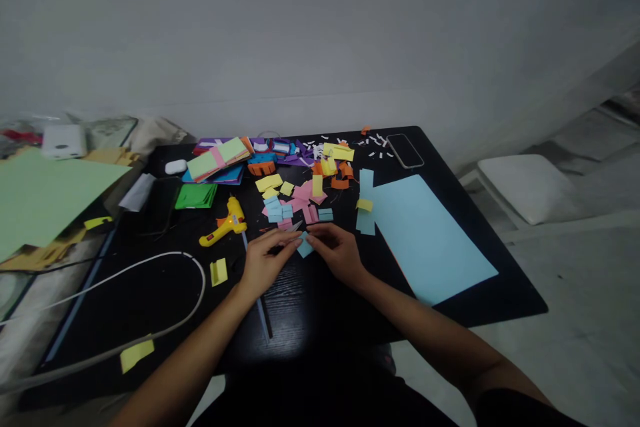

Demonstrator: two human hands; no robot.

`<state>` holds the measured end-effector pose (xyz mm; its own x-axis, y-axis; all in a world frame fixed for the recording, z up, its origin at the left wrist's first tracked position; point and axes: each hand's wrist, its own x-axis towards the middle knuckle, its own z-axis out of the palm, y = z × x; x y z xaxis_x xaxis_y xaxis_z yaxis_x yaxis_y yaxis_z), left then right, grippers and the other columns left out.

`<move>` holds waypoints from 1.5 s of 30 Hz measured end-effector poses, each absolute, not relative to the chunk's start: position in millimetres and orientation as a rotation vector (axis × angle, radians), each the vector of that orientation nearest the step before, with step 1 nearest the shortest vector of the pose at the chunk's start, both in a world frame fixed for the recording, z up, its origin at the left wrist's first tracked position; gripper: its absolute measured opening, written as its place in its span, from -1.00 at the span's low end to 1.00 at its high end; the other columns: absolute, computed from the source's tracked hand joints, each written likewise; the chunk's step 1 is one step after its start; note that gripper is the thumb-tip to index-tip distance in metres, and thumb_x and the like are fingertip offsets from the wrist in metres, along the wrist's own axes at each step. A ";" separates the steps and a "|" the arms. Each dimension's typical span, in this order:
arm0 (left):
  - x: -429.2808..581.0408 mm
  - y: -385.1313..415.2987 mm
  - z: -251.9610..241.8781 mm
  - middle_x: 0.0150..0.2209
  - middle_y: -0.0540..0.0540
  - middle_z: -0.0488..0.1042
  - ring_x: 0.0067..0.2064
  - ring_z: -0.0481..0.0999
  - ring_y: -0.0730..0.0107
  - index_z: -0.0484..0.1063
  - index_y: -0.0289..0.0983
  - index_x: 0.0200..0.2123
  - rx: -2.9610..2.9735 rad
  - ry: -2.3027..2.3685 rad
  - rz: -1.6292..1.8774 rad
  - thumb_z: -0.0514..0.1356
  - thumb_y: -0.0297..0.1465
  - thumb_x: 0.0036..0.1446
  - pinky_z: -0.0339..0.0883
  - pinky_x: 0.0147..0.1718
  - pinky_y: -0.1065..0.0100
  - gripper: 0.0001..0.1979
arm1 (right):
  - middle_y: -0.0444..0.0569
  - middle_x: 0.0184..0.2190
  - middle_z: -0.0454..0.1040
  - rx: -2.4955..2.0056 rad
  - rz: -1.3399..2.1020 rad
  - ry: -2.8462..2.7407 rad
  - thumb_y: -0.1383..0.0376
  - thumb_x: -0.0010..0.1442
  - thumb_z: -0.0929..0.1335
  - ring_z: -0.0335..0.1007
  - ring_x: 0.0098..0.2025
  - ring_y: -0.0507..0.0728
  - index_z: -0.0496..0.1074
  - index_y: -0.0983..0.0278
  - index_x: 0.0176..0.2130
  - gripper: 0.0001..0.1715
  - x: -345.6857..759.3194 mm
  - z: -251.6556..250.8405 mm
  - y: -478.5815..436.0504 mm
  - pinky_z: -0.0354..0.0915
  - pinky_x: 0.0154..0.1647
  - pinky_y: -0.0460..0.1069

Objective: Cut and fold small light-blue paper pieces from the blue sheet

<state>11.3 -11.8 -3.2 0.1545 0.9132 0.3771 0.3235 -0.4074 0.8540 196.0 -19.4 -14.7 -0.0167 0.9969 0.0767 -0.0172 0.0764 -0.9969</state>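
Between my two hands, low over the black table, is a small light-blue paper piece (305, 247). My left hand (270, 255) pinches its left edge, and my right hand (340, 252) pinches the upper right edge with thumb and fingers. Just beyond the fingertips lie folded blue paper pieces (274, 209), pink paper pieces (301, 197) and yellow paper pieces (269, 183). A scissor-like pointed blade (295, 226) shows partly behind my left fingers. Left of that hand rests a yellow glue gun (226, 222).
Large light-blue sheets (435, 240) cover the table's right side, with a phone (405, 151) behind them. A stack of coloured paper strips (221, 159) and green papers (196, 196) lie at the back left. A white cable (203, 280) loops across the left. A white stool (520, 187) stands at right.
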 end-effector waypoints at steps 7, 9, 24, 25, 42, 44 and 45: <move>12.8 -13.2 -1.6 -0.35 -0.06 0.65 -0.33 0.59 0.38 0.69 -0.19 -0.21 1.842 1.179 1.278 0.36 -0.36 0.20 0.46 -0.27 0.35 -0.89 | -0.03 -0.29 0.68 -1.141 1.191 -1.269 0.13 0.16 0.50 0.62 -0.24 0.18 0.63 0.22 -0.24 -0.78 197.0 -11.5 -18.1 0.51 -0.16 0.05; 13.3 -13.3 -1.4 -0.37 -0.05 0.63 -0.35 0.58 0.39 0.69 -0.19 -0.19 1.842 1.190 1.284 0.36 -0.35 0.20 0.46 -0.28 0.35 -0.88 | -0.03 -0.30 0.68 -1.144 1.188 -1.264 0.14 0.16 0.51 0.62 -0.25 0.18 0.64 0.22 -0.25 -0.78 197.0 -10.8 -18.4 0.51 -0.16 0.05; 10.3 -13.0 -0.9 -0.37 -0.04 0.61 -0.34 0.56 0.39 0.61 -0.24 -0.28 1.868 1.180 1.209 0.33 -0.35 0.23 0.45 -0.30 0.37 -0.91 | -0.04 -0.30 0.66 -1.119 1.144 -1.400 0.16 0.20 0.48 0.60 -0.30 0.13 0.60 0.23 -0.24 -0.81 197.6 -11.1 -19.8 0.49 -0.25 -0.02; 10.3 -13.2 -0.8 -0.37 -0.04 0.61 -0.33 0.56 0.39 0.61 -0.23 -0.28 1.864 1.187 1.209 0.33 -0.35 0.23 0.45 -0.29 0.37 -0.91 | -0.05 -0.31 0.66 -1.123 1.139 -1.414 0.16 0.20 0.47 0.59 -0.31 0.12 0.60 0.24 -0.25 -0.81 197.7 -11.4 -20.0 0.48 -0.25 -0.02; 3.0 -3.8 2.6 -0.53 0.02 0.52 -0.50 0.43 0.46 0.58 -0.25 -0.37 1.546 1.209 1.061 0.35 -0.22 0.15 0.31 -0.46 0.42 -0.79 | -0.09 -0.30 0.55 -1.139 1.112 -1.471 0.16 0.21 0.45 0.54 -0.27 0.10 0.44 0.20 -0.20 -0.79 200.8 -9.7 -17.1 0.52 -0.20 0.00; 2.5 -3.2 3.4 -0.55 0.02 0.50 -0.52 0.41 0.46 0.58 -0.26 -0.38 1.532 1.209 1.072 0.36 -0.21 0.14 0.30 -0.48 0.42 -0.78 | -0.10 -0.31 0.54 -1.129 1.138 -1.474 0.15 0.19 0.46 0.53 -0.28 0.09 0.44 0.20 -0.24 -0.78 201.9 -9.6 -15.4 0.51 -0.19 0.01; 2.3 -3.1 3.5 -0.55 0.02 0.50 -0.52 0.41 0.46 0.58 -0.26 -0.38 1.532 1.209 1.073 0.36 -0.21 0.14 0.29 -0.49 0.43 -0.78 | -0.10 -0.31 0.53 -1.129 1.147 -1.467 0.15 0.18 0.47 0.52 -0.28 0.09 0.44 0.21 -0.25 -0.77 202.4 -9.4 -14.5 0.51 -0.19 0.01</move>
<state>2.3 -3.1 3.5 0.1516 0.9830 0.1040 0.2198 -0.1361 0.9660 202.4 -14.5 -9.4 -0.1482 0.9811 0.1248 0.1154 0.1425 -0.9831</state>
